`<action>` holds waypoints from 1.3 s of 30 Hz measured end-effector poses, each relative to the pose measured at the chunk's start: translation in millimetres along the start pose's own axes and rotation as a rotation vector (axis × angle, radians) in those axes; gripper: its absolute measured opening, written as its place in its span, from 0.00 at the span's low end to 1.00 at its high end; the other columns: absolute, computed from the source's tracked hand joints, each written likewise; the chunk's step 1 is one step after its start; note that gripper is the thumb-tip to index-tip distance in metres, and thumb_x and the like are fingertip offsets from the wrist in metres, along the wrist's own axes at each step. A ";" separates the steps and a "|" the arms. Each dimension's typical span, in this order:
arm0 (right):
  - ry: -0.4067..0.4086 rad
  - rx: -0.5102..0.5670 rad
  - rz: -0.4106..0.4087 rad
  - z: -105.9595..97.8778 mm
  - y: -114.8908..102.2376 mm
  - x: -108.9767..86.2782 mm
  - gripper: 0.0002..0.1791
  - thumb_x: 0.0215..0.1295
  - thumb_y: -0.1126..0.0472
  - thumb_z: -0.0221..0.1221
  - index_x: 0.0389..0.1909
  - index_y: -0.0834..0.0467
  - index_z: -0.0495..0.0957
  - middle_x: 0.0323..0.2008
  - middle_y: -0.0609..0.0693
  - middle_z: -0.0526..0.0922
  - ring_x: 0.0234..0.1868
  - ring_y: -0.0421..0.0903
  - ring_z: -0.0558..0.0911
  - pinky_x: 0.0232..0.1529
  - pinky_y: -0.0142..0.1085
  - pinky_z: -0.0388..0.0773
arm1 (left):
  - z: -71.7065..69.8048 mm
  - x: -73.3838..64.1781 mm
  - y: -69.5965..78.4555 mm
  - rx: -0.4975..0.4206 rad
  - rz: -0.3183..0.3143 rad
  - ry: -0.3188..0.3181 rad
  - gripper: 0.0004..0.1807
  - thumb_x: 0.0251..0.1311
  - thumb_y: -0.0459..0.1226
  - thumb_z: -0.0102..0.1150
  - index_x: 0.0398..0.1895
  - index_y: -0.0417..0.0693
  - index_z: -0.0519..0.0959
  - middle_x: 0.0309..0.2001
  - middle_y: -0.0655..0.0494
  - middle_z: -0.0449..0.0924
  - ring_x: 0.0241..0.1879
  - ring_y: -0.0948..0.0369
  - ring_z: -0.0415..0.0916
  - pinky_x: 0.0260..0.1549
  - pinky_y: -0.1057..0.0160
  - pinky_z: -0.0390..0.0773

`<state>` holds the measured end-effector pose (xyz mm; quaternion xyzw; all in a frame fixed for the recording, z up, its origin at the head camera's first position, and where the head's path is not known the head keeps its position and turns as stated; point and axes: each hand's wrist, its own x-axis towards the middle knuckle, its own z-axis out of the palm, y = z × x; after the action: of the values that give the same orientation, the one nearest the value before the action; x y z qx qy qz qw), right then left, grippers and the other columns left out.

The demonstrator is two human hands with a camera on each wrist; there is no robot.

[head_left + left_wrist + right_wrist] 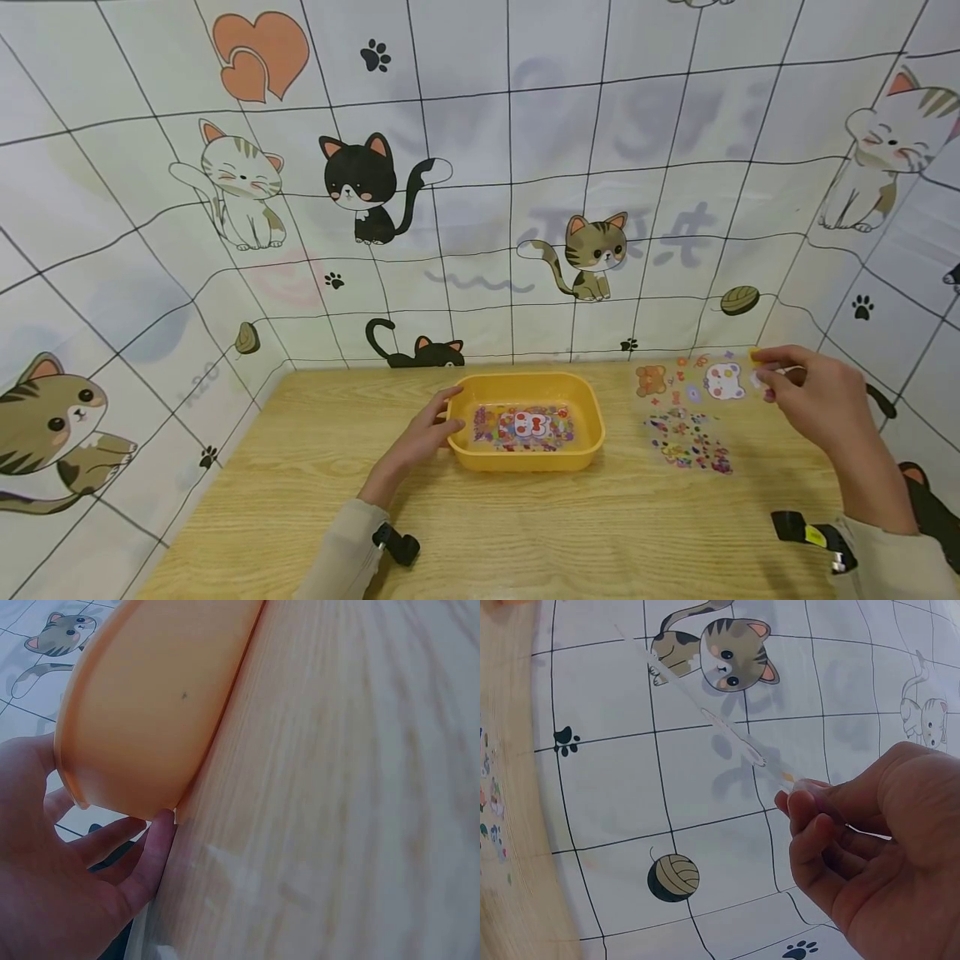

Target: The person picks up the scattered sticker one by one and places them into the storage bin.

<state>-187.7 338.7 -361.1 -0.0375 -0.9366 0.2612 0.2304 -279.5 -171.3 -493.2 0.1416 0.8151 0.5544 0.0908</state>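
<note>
My right hand (821, 396) pinches a clear sticker sheet (684, 392) by its right edge, between thumb and fingers. Printed on the sheet are a brown bear, a white bear and small shapes. From the right wrist view, the sheet (731, 735) appears nearly edge-on, held up off the table by the right hand (877, 840). At the left end of a yellow plastic tray (525, 460), my left hand (420, 433) holds the rim. The left wrist view has the left hand (90, 855) around the end of the tray (150, 712), fingertips low on its wall.
Inside the tray lies a clear packet (531, 427) of colourful bits with a white-and-red character. Many small colourful stickers (690, 442) lie on the wooden table (487, 533) below the raised sheet. A cat-printed, grid-patterned sheet (465, 208) closes off the back and sides.
</note>
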 end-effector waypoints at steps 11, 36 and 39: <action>0.021 0.020 -0.055 3.5 -9.8 -2.7 0.15 0.75 0.62 0.58 0.57 0.64 0.81 0.33 0.61 0.88 0.22 0.23 0.72 0.19 0.35 0.61 | 0.5 0.1 0.1 0.002 0.005 -0.002 0.34 0.74 0.40 0.56 0.80 0.63 0.60 0.75 0.39 0.64 0.65 0.45 0.74 0.50 0.52 0.87; 0.065 0.118 -0.222 21.5 -41.9 -3.4 0.13 0.72 0.68 0.60 0.54 0.66 0.83 0.38 0.64 0.87 0.23 0.24 0.73 0.18 0.32 0.61 | 0.5 -0.1 1.5 0.013 0.006 0.006 0.34 0.74 0.40 0.56 0.80 0.62 0.60 0.74 0.38 0.66 0.64 0.44 0.75 0.49 0.52 0.87; 0.058 0.118 -0.235 23.3 -48.4 -1.0 0.13 0.72 0.68 0.60 0.54 0.65 0.83 0.37 0.63 0.87 0.23 0.26 0.74 0.19 0.32 0.61 | 0.4 -0.3 1.6 0.011 0.012 0.000 0.34 0.74 0.39 0.56 0.80 0.61 0.60 0.74 0.38 0.65 0.64 0.44 0.75 0.50 0.52 0.87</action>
<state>-194.9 285.8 -354.6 0.0786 -0.9105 0.2858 0.2883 -278.9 -170.5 -491.8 0.1471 0.8173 0.5504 0.0865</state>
